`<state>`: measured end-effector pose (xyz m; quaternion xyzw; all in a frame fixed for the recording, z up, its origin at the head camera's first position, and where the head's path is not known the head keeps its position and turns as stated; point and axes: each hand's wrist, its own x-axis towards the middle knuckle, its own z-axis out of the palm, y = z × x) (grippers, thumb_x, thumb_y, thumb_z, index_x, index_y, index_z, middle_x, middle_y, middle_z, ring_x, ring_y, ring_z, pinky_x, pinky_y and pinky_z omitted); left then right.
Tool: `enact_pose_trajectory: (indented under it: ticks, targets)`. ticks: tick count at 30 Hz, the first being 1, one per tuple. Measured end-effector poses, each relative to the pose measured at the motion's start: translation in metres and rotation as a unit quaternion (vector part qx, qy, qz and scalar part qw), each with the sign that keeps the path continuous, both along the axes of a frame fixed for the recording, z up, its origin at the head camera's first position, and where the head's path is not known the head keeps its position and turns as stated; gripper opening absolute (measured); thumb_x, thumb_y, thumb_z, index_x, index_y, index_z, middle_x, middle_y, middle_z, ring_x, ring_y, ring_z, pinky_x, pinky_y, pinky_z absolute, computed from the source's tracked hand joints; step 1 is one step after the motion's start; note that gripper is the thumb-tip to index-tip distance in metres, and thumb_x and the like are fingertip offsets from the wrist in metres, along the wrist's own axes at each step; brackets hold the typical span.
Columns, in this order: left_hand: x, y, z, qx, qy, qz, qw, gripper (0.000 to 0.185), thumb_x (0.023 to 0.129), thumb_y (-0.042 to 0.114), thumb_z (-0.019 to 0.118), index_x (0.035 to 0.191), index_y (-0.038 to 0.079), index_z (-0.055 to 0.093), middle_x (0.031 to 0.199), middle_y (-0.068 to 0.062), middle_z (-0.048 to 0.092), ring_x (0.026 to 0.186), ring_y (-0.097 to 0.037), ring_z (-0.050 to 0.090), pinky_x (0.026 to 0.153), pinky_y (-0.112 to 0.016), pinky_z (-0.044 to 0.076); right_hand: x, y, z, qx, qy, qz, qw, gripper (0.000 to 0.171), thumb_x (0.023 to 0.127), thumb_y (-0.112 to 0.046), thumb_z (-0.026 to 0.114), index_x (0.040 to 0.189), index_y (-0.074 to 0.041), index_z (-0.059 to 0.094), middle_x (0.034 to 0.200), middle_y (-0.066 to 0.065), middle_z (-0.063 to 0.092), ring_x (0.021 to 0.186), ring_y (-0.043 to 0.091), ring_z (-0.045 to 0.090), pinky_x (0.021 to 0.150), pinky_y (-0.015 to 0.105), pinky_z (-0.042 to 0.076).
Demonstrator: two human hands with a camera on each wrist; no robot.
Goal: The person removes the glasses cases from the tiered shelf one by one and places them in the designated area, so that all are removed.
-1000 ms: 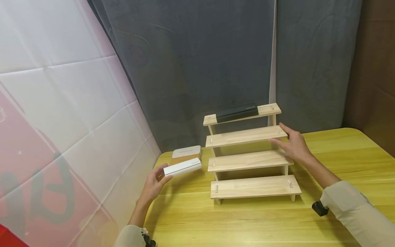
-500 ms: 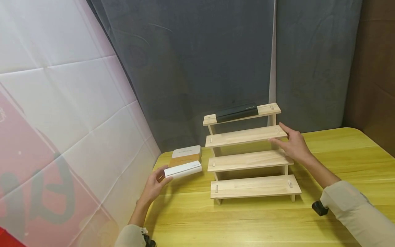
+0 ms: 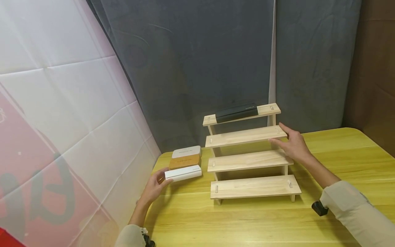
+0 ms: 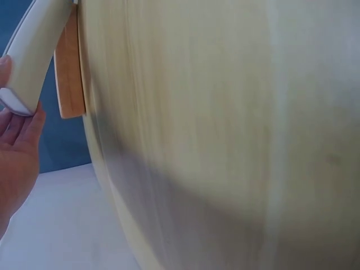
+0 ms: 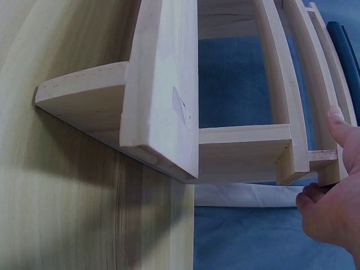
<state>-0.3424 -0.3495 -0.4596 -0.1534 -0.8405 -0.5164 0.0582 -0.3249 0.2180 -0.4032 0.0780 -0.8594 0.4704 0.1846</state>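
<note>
A white glasses case [image 3: 183, 173] is held at its left end between the thumb and fingers of my left hand [image 3: 153, 187]. In the left wrist view the same white case [image 4: 37, 48] tilts beside an orange case [image 4: 68, 73]. Behind it on the table lie that orange glasses case [image 3: 184, 161] and a second, white case [image 3: 186, 151]. My right hand [image 3: 294, 145] grips the right end of the second shelf from the top of a stepped wooden stand [image 3: 254, 187]. A dark glasses case [image 3: 237, 113] rests on the top shelf; the three lower shelves are bare.
The yellow wood-grain table [image 3: 247, 223] carries everything. A grey curtain [image 3: 197, 68] hangs behind it, and a white and pink cloth [image 3: 77, 103] closes in the left side, near my left forearm.
My left hand has brought the white glasses case slightly down and toward me, uncovering more of the orange case. My right hand and the stand stay put.
</note>
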Motion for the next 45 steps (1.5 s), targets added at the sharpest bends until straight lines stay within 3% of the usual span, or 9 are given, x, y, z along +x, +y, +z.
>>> enact_pose_trajectory:
  ticks: [12,17,23,27,32,35,37,39,45]
  targets:
    - [-0.003,-0.005,-0.001,-0.024,-0.018,0.002,0.9995,0.061,0.1,-0.007,0.068,0.152,-0.02,0.038,0.155,-0.039,0.042,0.147,-0.051,0.041,0.123,-0.049,0.033,0.0,0.0,0.0,0.006,0.01,-0.004,1.0,0.087,0.099,-0.027,0.079,0.162,0.009,0.03,0.164,0.033,0.034,0.117,0.043,0.048,0.091,0.053,0.045]
    - [0.002,-0.003,-0.001,-0.049,-0.032,0.028,0.9979,0.071,0.104,0.0,0.065,0.159,-0.018,0.023,0.165,-0.039,0.023,0.155,-0.054,0.021,0.128,-0.056,0.022,-0.001,0.001,0.0,0.006,0.008,-0.001,1.0,0.087,0.1,-0.028,0.078,0.162,0.009,0.03,0.164,0.032,0.033,0.114,0.043,0.049,0.088,0.051,0.044]
    - [0.002,0.001,-0.002,-0.079,-0.061,0.049,0.9938,0.082,0.103,0.005,0.07,0.158,-0.021,0.015,0.166,-0.042,0.017,0.154,-0.057,0.018,0.127,-0.06,0.021,-0.001,0.001,0.0,0.007,0.005,-0.002,1.0,0.088,0.1,-0.03,0.078,0.163,0.008,0.03,0.164,0.032,0.034,0.109,0.043,0.05,0.085,0.049,0.042]
    - [-0.001,0.004,-0.005,-0.097,-0.074,0.055,0.991,0.086,0.101,0.006,0.073,0.157,-0.023,0.014,0.164,-0.043,0.019,0.153,-0.056,0.022,0.125,-0.06,0.024,-0.001,0.001,0.0,0.007,0.008,-0.001,1.0,0.087,0.1,-0.029,0.078,0.162,0.009,0.03,0.164,0.032,0.034,0.115,0.043,0.049,0.087,0.049,0.043]
    - [-0.004,0.009,-0.007,-0.143,-0.036,0.065,0.9869,0.078,0.096,0.005,0.078,0.15,-0.026,0.03,0.151,-0.047,0.039,0.144,-0.057,0.04,0.121,-0.061,0.035,-0.001,0.002,0.0,0.019,0.015,-0.01,1.0,0.086,0.1,-0.03,0.078,0.162,0.008,0.032,0.156,0.035,0.045,0.084,0.031,0.048,0.074,0.037,0.042]
    - [-0.005,0.012,-0.009,-0.179,-0.015,0.084,0.9802,0.054,0.093,0.008,0.083,0.13,-0.018,0.052,0.123,-0.038,0.063,0.118,-0.049,0.061,0.106,-0.057,0.051,-0.001,0.002,0.0,0.022,0.015,-0.013,1.0,0.086,0.1,-0.031,0.078,0.162,0.008,0.032,0.129,0.033,0.06,0.07,0.023,0.038,0.064,0.032,0.037]
    - [-0.005,0.013,-0.01,-0.197,-0.014,0.101,0.975,0.048,0.09,0.012,0.086,0.119,-0.013,0.057,0.107,-0.028,0.066,0.103,-0.04,0.062,0.096,-0.055,0.053,-0.001,0.002,-0.001,0.02,0.015,-0.012,1.0,0.086,0.1,-0.031,0.078,0.162,0.007,0.032,0.109,0.026,0.058,0.065,0.02,0.033,0.058,0.031,0.033]
    - [-0.005,0.015,-0.011,-0.207,-0.021,0.111,0.9718,0.049,0.089,0.013,0.088,0.118,-0.013,0.057,0.103,-0.024,0.065,0.098,-0.037,0.061,0.094,-0.055,0.053,-0.001,0.002,-0.001,0.017,0.015,-0.011,1.0,0.086,0.1,-0.031,0.079,0.162,0.007,0.032,0.106,0.025,0.056,0.064,0.018,0.031,0.056,0.032,0.032]
    - [-0.006,0.019,-0.01,-0.231,-0.049,0.123,0.9638,0.079,0.093,0.015,0.083,0.146,-0.024,0.039,0.141,-0.045,0.052,0.132,-0.056,0.053,0.115,-0.064,0.041,-0.001,0.002,-0.001,0.019,0.021,-0.015,0.999,0.087,0.099,-0.03,0.08,0.162,0.007,0.033,0.142,0.035,0.055,0.072,0.024,0.039,0.063,0.03,0.036]
